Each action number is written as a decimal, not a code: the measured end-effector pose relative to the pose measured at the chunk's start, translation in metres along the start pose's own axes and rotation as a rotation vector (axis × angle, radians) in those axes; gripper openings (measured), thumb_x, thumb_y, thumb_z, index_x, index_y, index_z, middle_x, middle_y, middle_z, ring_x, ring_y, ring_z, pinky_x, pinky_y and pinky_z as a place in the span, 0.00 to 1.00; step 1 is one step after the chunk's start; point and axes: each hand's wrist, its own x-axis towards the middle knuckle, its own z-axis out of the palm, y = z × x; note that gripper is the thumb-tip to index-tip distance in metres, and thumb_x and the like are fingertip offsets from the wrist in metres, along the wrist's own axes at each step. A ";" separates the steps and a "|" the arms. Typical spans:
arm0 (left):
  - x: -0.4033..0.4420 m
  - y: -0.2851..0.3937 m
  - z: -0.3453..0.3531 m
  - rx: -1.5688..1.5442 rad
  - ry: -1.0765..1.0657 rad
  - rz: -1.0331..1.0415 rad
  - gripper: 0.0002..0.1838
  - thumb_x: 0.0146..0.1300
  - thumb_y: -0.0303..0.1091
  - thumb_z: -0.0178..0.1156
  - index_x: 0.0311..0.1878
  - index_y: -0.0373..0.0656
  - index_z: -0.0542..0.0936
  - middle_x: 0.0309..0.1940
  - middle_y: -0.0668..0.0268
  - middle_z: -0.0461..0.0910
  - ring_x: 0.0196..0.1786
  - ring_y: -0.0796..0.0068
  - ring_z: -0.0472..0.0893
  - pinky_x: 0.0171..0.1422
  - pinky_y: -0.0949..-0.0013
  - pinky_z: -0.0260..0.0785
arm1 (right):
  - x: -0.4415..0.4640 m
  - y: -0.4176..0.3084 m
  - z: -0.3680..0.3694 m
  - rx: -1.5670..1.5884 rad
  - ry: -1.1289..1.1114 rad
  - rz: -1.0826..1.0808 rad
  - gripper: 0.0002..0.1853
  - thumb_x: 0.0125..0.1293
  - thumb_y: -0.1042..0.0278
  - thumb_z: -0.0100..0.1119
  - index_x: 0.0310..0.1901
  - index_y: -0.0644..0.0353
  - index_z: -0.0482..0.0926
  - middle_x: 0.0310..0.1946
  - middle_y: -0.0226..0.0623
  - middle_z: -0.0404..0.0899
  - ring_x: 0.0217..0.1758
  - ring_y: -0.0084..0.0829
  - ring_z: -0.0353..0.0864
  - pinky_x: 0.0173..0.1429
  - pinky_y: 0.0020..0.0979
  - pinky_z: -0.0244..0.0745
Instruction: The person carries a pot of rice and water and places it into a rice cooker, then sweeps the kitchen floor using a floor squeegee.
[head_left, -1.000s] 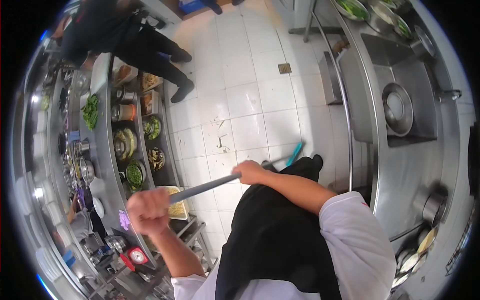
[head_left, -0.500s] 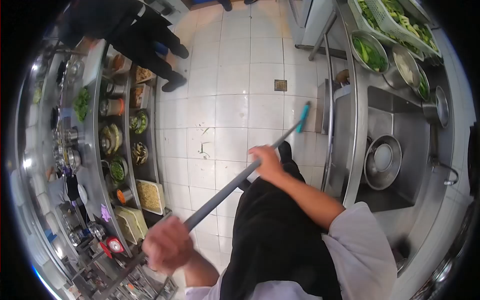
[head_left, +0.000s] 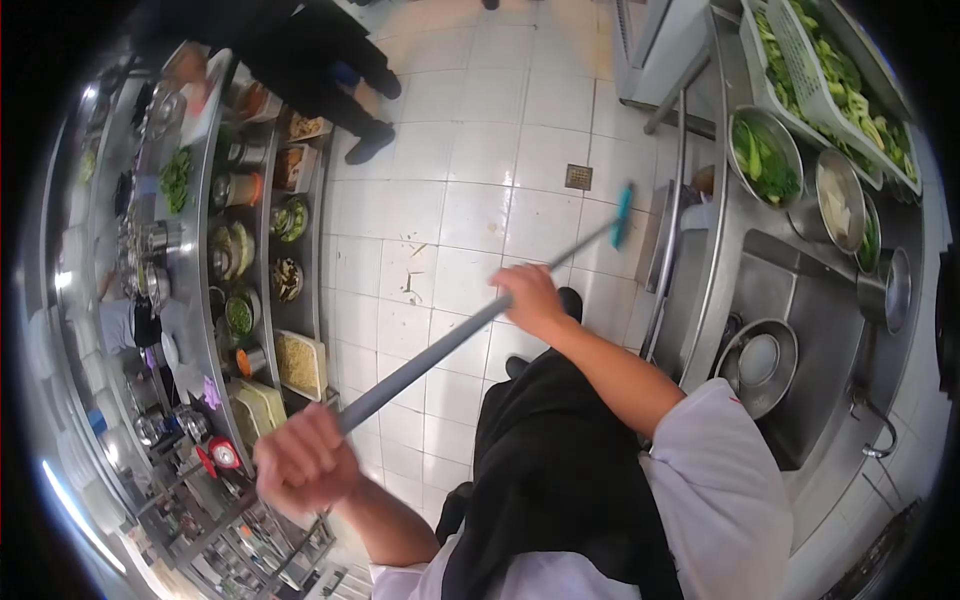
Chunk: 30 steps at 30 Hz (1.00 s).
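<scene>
The left hand (head_left: pixel 305 460) is wrapped tight around the upper end of a long grey pole (head_left: pixel 425 358), and the right hand (head_left: pixel 530 297) grips the same pole farther down, its fingers closed over the top. From there the pole slants away to a teal head (head_left: pixel 622 216) down by the floor tiles, near a square drain (head_left: pixel 578 177) and just beside the metal frame on the right. The wearer's shoe (head_left: pixel 570 302) is near the pole's lower stretch. Over to the left of the pole, thin scraps (head_left: pixel 411 285) are scattered on the pale tiles.

On the left, a steel desk (head_left: pixel 195 245) runs along the floor, a leafy bunch (head_left: pixel 176 180) and a purple cloth (head_left: pixel 211 392) lying on it. Bowls and trays line the shelves at its side, among them a pale tray (head_left: pixel 322 368) of shredded food; a red scale (head_left: pixel 223 455) sits farther down. At the upper left stands a co-worker (head_left: pixel 310 60) in dark clothes, one shoe (head_left: pixel 370 142) close to the shelves.

To the right, a steel rail (head_left: pixel 676 200) edges the sink (head_left: pixel 835 345), which holds a round metal bowl (head_left: pixel 785 365). Beyond it are pans and a white basket (head_left: pixel 850 135) of cut greens.
</scene>
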 end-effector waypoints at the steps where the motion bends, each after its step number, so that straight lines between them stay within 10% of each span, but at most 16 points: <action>1: -0.005 -0.029 -0.008 0.179 0.162 -0.068 0.20 0.69 0.34 0.42 0.18 0.52 0.58 0.12 0.73 0.53 0.16 0.76 0.55 0.32 0.66 0.58 | -0.007 0.045 0.017 -0.030 0.001 0.043 0.21 0.41 0.82 0.66 0.40 0.50 0.82 0.32 0.31 0.80 0.45 0.39 0.78 0.55 0.41 0.68; 6: -0.052 -0.120 0.014 0.300 0.004 -0.163 0.19 0.67 0.38 0.52 0.20 0.42 0.65 0.17 0.64 0.68 0.24 0.68 0.66 0.38 0.58 0.65 | 0.046 0.131 0.008 -0.090 0.065 0.013 0.12 0.51 0.79 0.63 0.37 0.51 0.82 0.33 0.37 0.81 0.45 0.46 0.77 0.53 0.45 0.69; 13: -0.034 0.008 0.017 0.214 0.052 0.141 0.23 0.66 0.39 0.50 0.13 0.50 0.61 0.08 0.74 0.62 0.13 0.76 0.62 0.26 0.67 0.61 | 0.033 -0.002 0.017 0.025 0.062 -0.222 0.18 0.52 0.76 0.64 0.46 0.50 0.81 0.35 0.34 0.81 0.46 0.45 0.77 0.57 0.45 0.67; 17: -0.062 0.014 -0.024 0.103 0.373 0.000 0.20 0.67 0.35 0.46 0.15 0.49 0.63 0.10 0.70 0.65 0.15 0.74 0.63 0.27 0.67 0.62 | -0.031 -0.015 0.017 0.142 -0.426 0.016 0.29 0.51 0.73 0.65 0.59 0.47 0.78 0.34 0.37 0.79 0.42 0.43 0.78 0.51 0.42 0.72; 19: -0.092 -0.030 -0.033 0.309 0.433 -0.072 0.19 0.66 0.33 0.46 0.16 0.46 0.63 0.11 0.67 0.64 0.17 0.73 0.63 0.27 0.66 0.61 | -0.053 0.045 0.059 -0.043 -0.320 -0.371 0.28 0.53 0.74 0.63 0.59 0.47 0.78 0.36 0.37 0.79 0.40 0.43 0.78 0.46 0.41 0.73; 20: -0.104 -0.047 -0.033 0.451 0.431 -0.075 0.19 0.65 0.32 0.47 0.15 0.45 0.63 0.10 0.66 0.63 0.18 0.72 0.62 0.28 0.65 0.60 | -0.063 0.053 0.066 -0.003 -0.523 -0.052 0.25 0.55 0.73 0.62 0.58 0.48 0.79 0.35 0.39 0.81 0.38 0.44 0.79 0.43 0.41 0.73; 22: -0.125 -0.049 -0.032 0.273 0.381 -0.140 0.18 0.64 0.33 0.48 0.16 0.46 0.62 0.10 0.69 0.59 0.15 0.72 0.60 0.28 0.61 0.62 | -0.071 0.076 0.088 -0.146 -0.510 -0.275 0.20 0.59 0.70 0.62 0.55 0.50 0.81 0.31 0.41 0.81 0.35 0.46 0.79 0.40 0.42 0.73; 30: -0.201 0.124 -0.048 0.360 0.456 0.300 0.21 0.62 0.33 0.48 0.12 0.49 0.60 0.08 0.71 0.63 0.10 0.76 0.61 0.18 0.68 0.60 | -0.077 -0.090 0.153 0.143 -1.073 -0.464 0.13 0.64 0.70 0.58 0.50 0.54 0.83 0.38 0.45 0.85 0.44 0.52 0.83 0.50 0.44 0.77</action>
